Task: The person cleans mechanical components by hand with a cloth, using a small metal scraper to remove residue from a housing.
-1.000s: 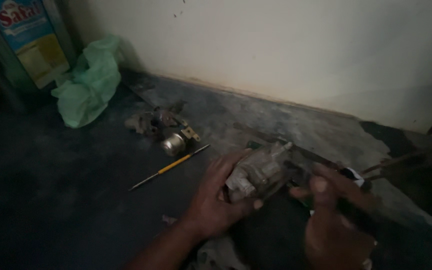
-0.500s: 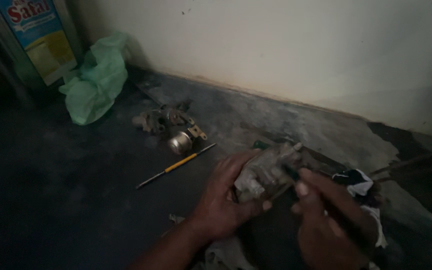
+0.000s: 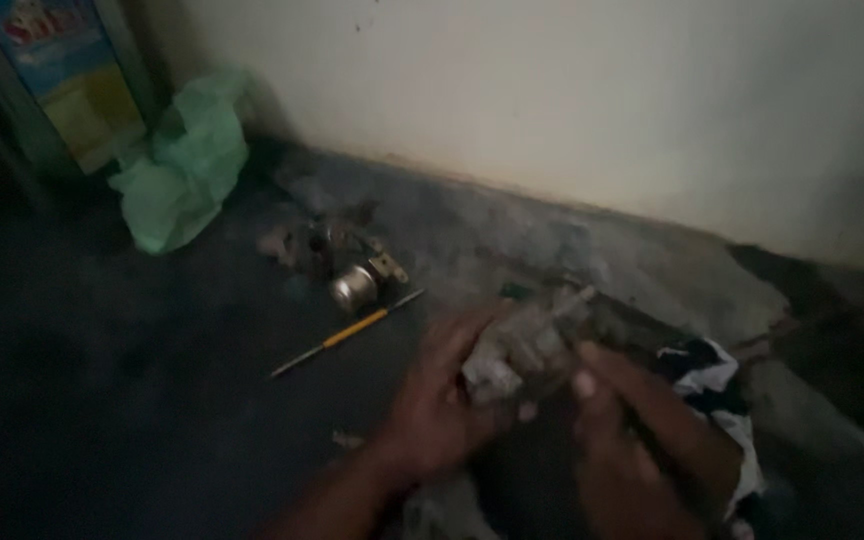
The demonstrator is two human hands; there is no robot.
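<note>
My left hand [image 3: 439, 400] grips a grey, grimy metal machine part [image 3: 524, 345] and holds it over the dark floor. Just to its right, my right hand [image 3: 632, 440] presses against the part's right side; the frame is blurred, and I cannot tell whether it holds a thin dark tool as it did a moment ago. On the floor to the left lies a thin screwdriver with a yellow handle [image 3: 347, 332].
A small round metal piece [image 3: 354, 287] and rusty scrap parts [image 3: 307, 243] lie beyond the screwdriver. A green plastic bag [image 3: 182, 165] sits by a tall tin [image 3: 57, 80] at the back left. A black and white cloth [image 3: 712, 375] lies right of my hands. A pale wall [image 3: 602, 100] runs behind.
My right hand has moved left and closer onto the metal part. The view has shifted slightly and gone blurry. My left hand keeps its grip.
</note>
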